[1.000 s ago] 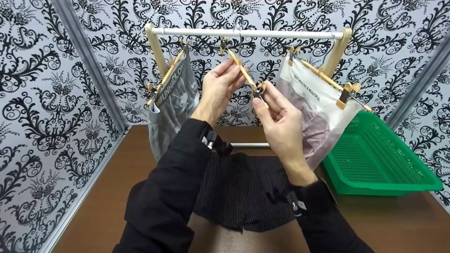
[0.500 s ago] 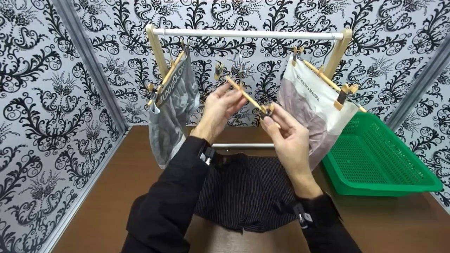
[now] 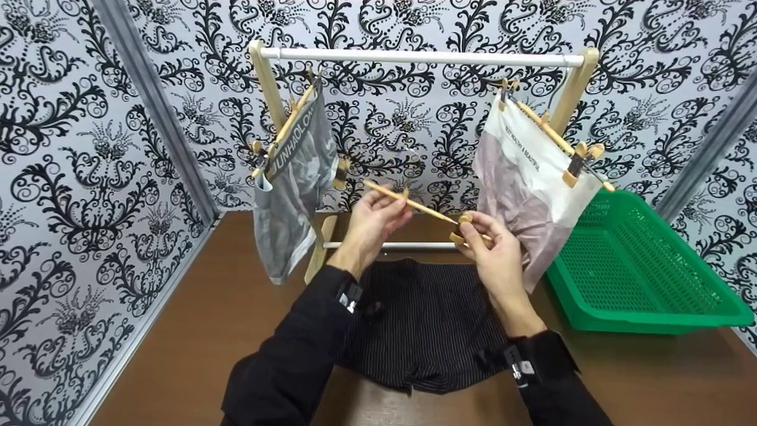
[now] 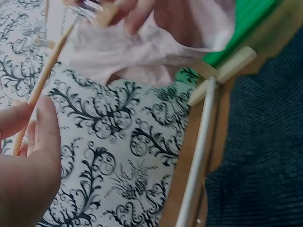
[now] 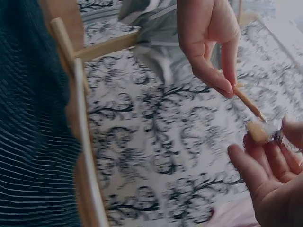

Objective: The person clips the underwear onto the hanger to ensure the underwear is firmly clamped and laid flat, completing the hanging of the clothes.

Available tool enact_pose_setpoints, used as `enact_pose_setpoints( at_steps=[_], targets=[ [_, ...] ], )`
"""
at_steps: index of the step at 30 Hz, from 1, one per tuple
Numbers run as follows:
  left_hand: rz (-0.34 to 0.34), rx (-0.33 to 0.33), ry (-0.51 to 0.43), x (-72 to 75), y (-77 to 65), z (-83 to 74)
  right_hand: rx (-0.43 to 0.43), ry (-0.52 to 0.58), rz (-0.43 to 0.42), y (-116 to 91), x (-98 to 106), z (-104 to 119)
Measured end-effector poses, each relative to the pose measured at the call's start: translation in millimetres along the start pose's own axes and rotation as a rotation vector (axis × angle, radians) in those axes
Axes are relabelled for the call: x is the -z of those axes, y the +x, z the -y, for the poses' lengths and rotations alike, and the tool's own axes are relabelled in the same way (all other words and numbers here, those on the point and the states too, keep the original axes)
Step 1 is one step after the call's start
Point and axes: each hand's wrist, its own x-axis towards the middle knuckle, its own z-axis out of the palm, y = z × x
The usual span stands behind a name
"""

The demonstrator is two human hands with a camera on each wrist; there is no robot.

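Note:
Between both hands is a wooden clip hanger [image 3: 423, 208], off the rack and slanting down to the right. My left hand [image 3: 372, 228] pinches its bar near the middle. With thumb and fingers my right hand [image 3: 494, 248] grips the wooden clip [image 5: 257, 132] at the hanger's right end. The other clip [image 3: 341, 173] sits at the far left end. Below the hands, dark pinstriped shorts [image 3: 426, 325] lie flat on the brown table [image 3: 195, 331]. In the left wrist view, the hanger bar [image 4: 45, 75] runs from the left fingers up toward the right hand.
A rack with a white rail [image 3: 414, 56] stands behind. Grey shorts [image 3: 295, 189] hang from a clip hanger at its left, white and mauve shorts [image 3: 526, 195] at its right. A green plastic basket [image 3: 650, 322] stands on the table at right.
The hanger has come off the rail and moved down toward me, its hook now below the rail. Both hands have lowered with it; the shorts on the table have stayed put.

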Motion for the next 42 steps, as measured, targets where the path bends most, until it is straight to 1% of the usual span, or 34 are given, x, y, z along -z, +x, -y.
enact_pose_setpoints(
  at_steps=[4,7,10,12,14,16,19,21,23,29,32,37,40,42],
  targets=[
    [-0.024,0.026,0.072,8.4,-0.5,6.5,-0.081,-0.028,-0.021,9,14,-15],
    [-0.062,0.089,0.163,16.7,-2.2,6.6,-0.104,-0.037,-0.037,15,24,-22],
    [-0.122,0.167,0.245,29.0,-5.0,7.2,-0.131,-0.04,-0.037,21,32,-27],
    [-0.16,0.187,0.269,38.8,-6.7,8.1,-0.158,-0.045,-0.036,24,38,-31],
    [-0.187,0.158,0.26,48.2,-7.6,8.5,-0.188,-0.05,-0.026,28,44,-34],
    [-0.199,0.104,0.257,56.3,-7.0,8.7,-0.218,-0.051,-0.004,31,50,-38],
    [-0.211,0.031,0.281,66.4,-4.9,8.9,-0.27,-0.04,0.052,36,57,-43],
    [-0.225,0.009,0.308,72.3,-3.1,10.3,-0.304,-0.025,0.09,39,60,-46],
    [-0.24,0.0,0.328,78.0,-1.6,12.8,-0.329,-0.022,0.11,41,62,-50],
    [-0.24,-0.009,0.348,97.7,0.8,25.1,-0.376,-0.053,0.139,45,65,-64],
    [-0.243,0.004,0.378,107.7,-0.2,32.1,-0.414,-0.091,0.142,47,66,-72],
    [-0.246,0.079,0.486,117.2,-2.6,42.2,-0.466,-0.189,0.135,49,70,-86],
    [-0.236,0.098,0.543,121.0,-4.2,46.9,-0.485,-0.232,0.132,50,71,-93],
    [-0.235,0.095,0.578,124.2,-5.6,49.7,-0.496,-0.254,0.144,51,71,-97]
  ],
)
